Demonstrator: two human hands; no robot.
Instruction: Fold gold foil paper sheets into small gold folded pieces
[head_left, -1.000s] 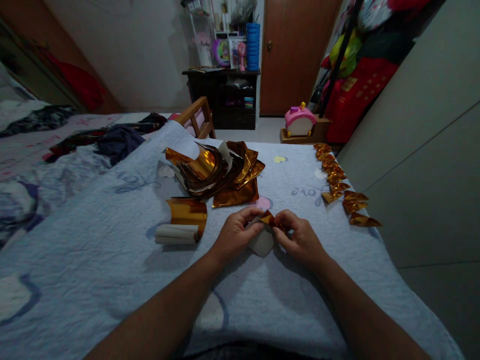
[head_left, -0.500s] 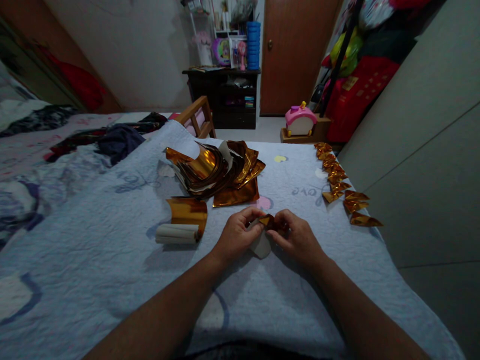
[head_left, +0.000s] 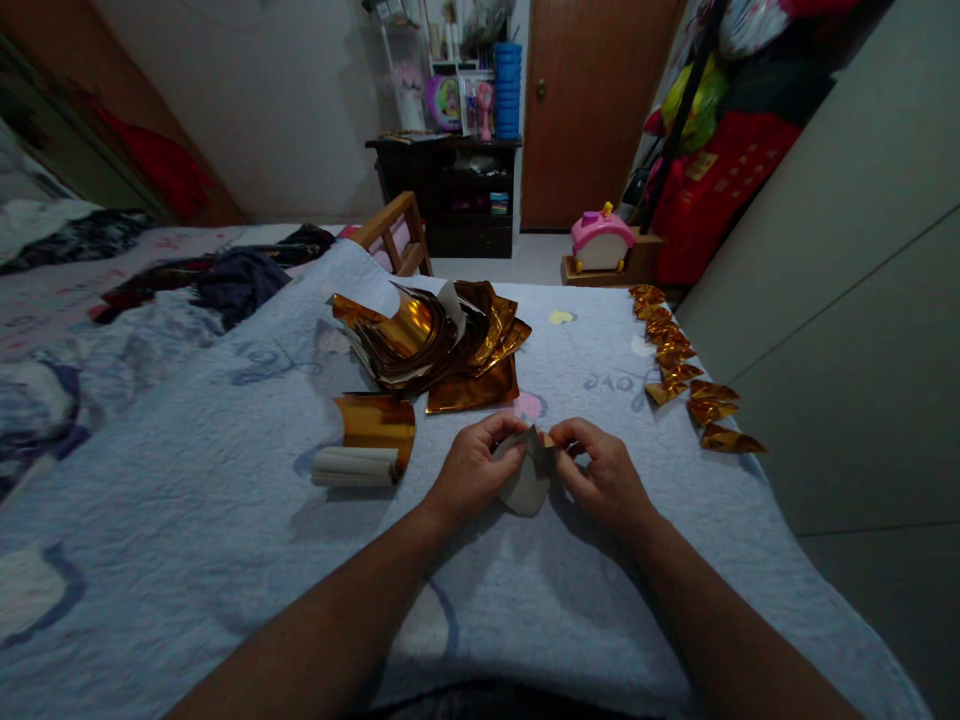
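Note:
Between my two hands is a sheet of gold foil paper, its pale grey back showing and its upper part bent into a peak. My left hand pinches the sheet's left side between thumb and fingers. On the other side, my right hand grips the upper right edge, where a small bit of gold shows. Farther off lies a fanned stack of gold foil sheets. Left of my left hand, a curled sheet of foil paper rests with a pale rolled edge.
Several folded gold foil pieces form a row along the right edge of the quilted blue cover. Crumpled clothes lie at the left. Beyond the far edge stand a wooden chair, a pink toy and a dark cabinet.
The gold fold between my fingers has turned so that more of the grey back shows, now peaked upward. My right hand's fingers have shifted on the sheet; my left hand stays nearly still.

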